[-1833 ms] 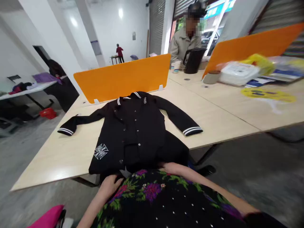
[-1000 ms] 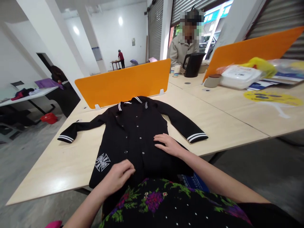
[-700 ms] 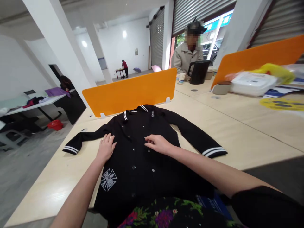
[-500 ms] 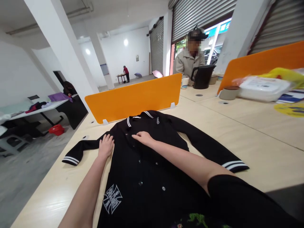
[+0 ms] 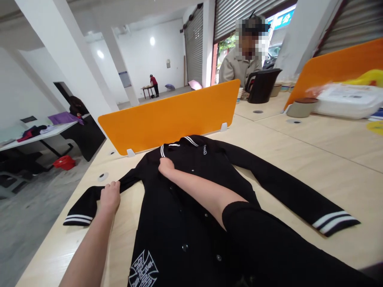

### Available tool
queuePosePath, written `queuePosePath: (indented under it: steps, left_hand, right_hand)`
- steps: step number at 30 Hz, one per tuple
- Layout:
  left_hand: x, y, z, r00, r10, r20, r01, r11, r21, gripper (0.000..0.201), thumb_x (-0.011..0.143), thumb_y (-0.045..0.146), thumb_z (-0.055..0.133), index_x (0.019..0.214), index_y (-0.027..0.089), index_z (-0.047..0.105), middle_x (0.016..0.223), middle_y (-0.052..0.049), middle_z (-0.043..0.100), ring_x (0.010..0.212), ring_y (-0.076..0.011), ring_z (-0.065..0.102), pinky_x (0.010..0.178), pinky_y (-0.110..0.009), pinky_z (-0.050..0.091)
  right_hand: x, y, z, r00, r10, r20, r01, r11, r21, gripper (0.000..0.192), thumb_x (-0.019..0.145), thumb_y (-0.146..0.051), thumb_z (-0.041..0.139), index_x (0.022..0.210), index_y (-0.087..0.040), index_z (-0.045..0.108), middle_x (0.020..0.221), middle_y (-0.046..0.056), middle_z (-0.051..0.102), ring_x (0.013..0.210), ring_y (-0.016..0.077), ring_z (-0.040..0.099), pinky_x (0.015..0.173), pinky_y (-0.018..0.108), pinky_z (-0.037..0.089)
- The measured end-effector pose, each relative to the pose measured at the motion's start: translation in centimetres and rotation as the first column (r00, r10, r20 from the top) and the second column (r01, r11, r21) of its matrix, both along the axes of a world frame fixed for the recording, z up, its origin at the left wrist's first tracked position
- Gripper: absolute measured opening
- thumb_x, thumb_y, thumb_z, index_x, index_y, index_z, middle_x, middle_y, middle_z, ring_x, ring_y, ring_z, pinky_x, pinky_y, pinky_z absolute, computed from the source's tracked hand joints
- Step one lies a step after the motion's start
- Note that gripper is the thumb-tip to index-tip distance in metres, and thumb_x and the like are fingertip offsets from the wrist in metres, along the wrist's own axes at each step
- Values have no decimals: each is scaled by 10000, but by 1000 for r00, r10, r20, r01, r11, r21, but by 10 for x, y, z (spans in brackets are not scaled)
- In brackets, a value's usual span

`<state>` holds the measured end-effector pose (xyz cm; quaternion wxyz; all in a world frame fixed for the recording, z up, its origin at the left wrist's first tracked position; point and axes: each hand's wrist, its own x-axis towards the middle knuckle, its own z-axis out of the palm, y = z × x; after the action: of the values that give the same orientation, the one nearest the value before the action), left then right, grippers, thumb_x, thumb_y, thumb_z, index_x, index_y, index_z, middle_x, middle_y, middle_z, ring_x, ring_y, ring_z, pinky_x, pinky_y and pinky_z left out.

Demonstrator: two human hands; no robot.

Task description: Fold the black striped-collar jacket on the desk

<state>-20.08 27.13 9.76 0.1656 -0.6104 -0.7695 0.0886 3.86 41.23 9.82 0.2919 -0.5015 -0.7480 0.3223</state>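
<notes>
A black jacket (image 5: 167, 207) lies front up on the pale wooden table, its collar and cuffs edged with white stripes. Round buttons run down its front, and a white cross-shaped emblem marks the lower left. My left hand (image 5: 110, 196) has its fingers curled over the narrow middle of the left-side sleeve (image 5: 85, 201). Just below the collar (image 5: 163, 150), my right hand (image 5: 166, 165) is closed at the front edge of the jacket, its fingertips partly hidden. The right-side sleeve (image 5: 278, 187) stretches out across the table.
An orange divider (image 5: 170, 115) stands behind the collar. Beyond it, a person (image 5: 239, 65) sits near a black pitcher (image 5: 262, 85). To the right are a round container (image 5: 303, 107) and a white plastic box (image 5: 350, 99). The table edge drops to the floor at left.
My left hand has moved left and down along the sleeve, away from the shoulder. My right hand has shifted left and up to the edge below the collar. The view has shifted slightly.
</notes>
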Motion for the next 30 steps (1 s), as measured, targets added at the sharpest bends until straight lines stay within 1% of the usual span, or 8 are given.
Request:
queuePosePath:
  steps: [3, 6, 13, 16, 20, 24, 28, 30]
  left_hand:
    - [2, -8, 4, 997, 18, -69, -15, 999, 52, 390, 871, 58, 196, 1055, 112, 535, 1003, -154, 588, 938, -275, 558, 736, -366, 409]
    - [5, -12, -2, 992, 31, -122, -22, 997, 75, 383, 884, 66, 186, 1065, 110, 521, 984, -138, 586, 901, -255, 577, 703, -338, 394]
    - [-12, -14, -6, 986, 107, -125, -95, 990, 105, 350, 913, 119, 206, 1047, 117, 529, 939, -136, 587, 867, -267, 585, 693, -345, 389]
    - [-13, -11, 3, 983, 179, -48, -174, 981, 87, 281, 896, 119, 294, 1045, 127, 532, 943, -118, 588, 860, -242, 586, 694, -316, 390]
    - [12, -21, 13, 973, 227, 46, -231, 966, 114, 258, 869, 143, 371, 1069, 116, 531, 1048, -153, 582, 914, -252, 577, 642, -294, 387]
    - [45, -74, 18, 960, 127, 250, -158, 981, 109, 332, 933, 397, 302, 932, 175, 548, 960, -108, 614, 838, -237, 590, 634, -310, 394]
    - [72, -171, 8, 875, 129, 466, -192, 977, 89, 377, 897, 553, 307, 819, 238, 500, 879, -35, 617, 720, -192, 586, 609, -300, 396]
    - [87, -220, -3, 843, 103, 528, -201, 971, 131, 381, 855, 603, 355, 877, 251, 499, 917, -41, 622, 769, -205, 602, 652, -315, 426]
  right_hand:
    - [14, 16, 4, 991, -131, 21, 127, 982, 142, 349, 941, -181, 357, 1233, -194, 546, 1235, 141, 538, 1099, 260, 538, 906, 364, 405]
    - [32, 32, 0, 975, -197, 104, 170, 960, 223, 418, 949, -176, 322, 1341, -240, 453, 1279, 121, 494, 1097, 243, 541, 900, 337, 412]
    - [53, 45, -24, 950, -232, 211, 215, 971, 103, 447, 884, -120, 455, 1331, -136, 461, 1239, 168, 533, 1136, 268, 531, 922, 339, 418]
    - [54, 48, -21, 959, -195, 208, 182, 980, 77, 419, 874, -116, 483, 1291, -149, 511, 1256, 139, 544, 1181, 243, 511, 961, 298, 396]
    - [56, 40, -12, 975, -137, 176, 132, 991, 36, 553, 811, -249, 637, 1323, -128, 468, 1266, 152, 541, 1180, 269, 513, 960, 319, 418]
    - [63, 16, -5, 986, -104, 128, 107, 994, -16, 558, 735, -265, 709, 1240, -128, 513, 1166, 135, 594, 1047, 262, 589, 856, 331, 500]
    - [69, -16, -6, 996, -92, -13, 85, 959, -269, 538, 685, -224, 746, 1179, -149, 547, 986, 107, 642, 713, 216, 641, 544, 316, 554]
    - [69, -28, -10, 990, -109, -93, 71, 939, -337, 624, 656, -160, 754, 1236, -162, 523, 999, 109, 638, 680, 212, 635, 501, 315, 549]
